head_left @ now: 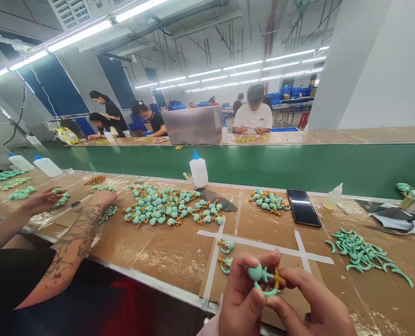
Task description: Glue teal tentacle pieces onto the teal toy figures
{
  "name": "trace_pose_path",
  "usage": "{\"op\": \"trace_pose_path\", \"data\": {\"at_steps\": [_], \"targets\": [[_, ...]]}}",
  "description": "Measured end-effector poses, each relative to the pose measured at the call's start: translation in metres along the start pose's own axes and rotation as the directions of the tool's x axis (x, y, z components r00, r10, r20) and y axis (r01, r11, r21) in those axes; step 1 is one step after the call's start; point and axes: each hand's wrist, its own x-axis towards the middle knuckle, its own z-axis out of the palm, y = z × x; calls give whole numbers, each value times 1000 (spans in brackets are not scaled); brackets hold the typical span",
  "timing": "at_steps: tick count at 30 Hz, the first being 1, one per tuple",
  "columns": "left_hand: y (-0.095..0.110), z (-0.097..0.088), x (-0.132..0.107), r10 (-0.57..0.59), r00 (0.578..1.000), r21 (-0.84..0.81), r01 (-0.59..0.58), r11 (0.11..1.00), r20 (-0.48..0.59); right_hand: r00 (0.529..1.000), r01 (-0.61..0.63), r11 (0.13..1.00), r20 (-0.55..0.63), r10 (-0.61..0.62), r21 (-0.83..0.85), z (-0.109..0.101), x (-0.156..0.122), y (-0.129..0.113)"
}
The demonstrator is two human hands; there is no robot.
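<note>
Between my two hands is a small mint-green figurine [255,273] with a round head, a curved green limb and a brown-orange cross-shaped piece at its right end. My left hand [240,294] pinches the round head and the curved limb. The fingers of my right hand [312,298] close on the brown end and the limb's tip. Just beyond my left hand, two similar figurines [225,245] lie on the cardboard by white tape strips [263,245]. To the right, a pile of curved green pieces [361,249] is spread on the tabletop.
A large heap of green figurines [158,205] and a smaller pile [268,200] lie ahead. Beyond stand a white bottle [198,171], a phone [304,207] and a small glue bottle [332,196]. At left, a co-worker's tattooed arm [76,238] reaches over the table. A green belt [298,163] runs behind.
</note>
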Motion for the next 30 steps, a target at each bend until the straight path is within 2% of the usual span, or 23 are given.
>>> {"op": "trace_pose_path", "data": {"at_steps": [5, 11, 18, 25, 30], "targets": [[5, 0, 0, -28, 999, 28, 29, 999, -27, 987, 141, 990, 78, -140, -14, -3, 11, -5], [8, -2, 0, -55, 997, 54, 59, 997, -58, 998, 54, 998, -11, -54, 35, 5, 8, -12], [7, 0, 1, -64, 996, 55, 68, 996, -69, 997, 53, 997, -56, -50, 48, 7, 5, -9], [4, -1, 0, -67, 995, 46, 71, 996, -72, 998, 53, 997, -30, -51, 58, 7, 2, -7], [-7, -5, -4, -90, 991, 38, 94, 995, -103, 998, 61, 998, -35, -61, 0, 8, -1, 2]]}}
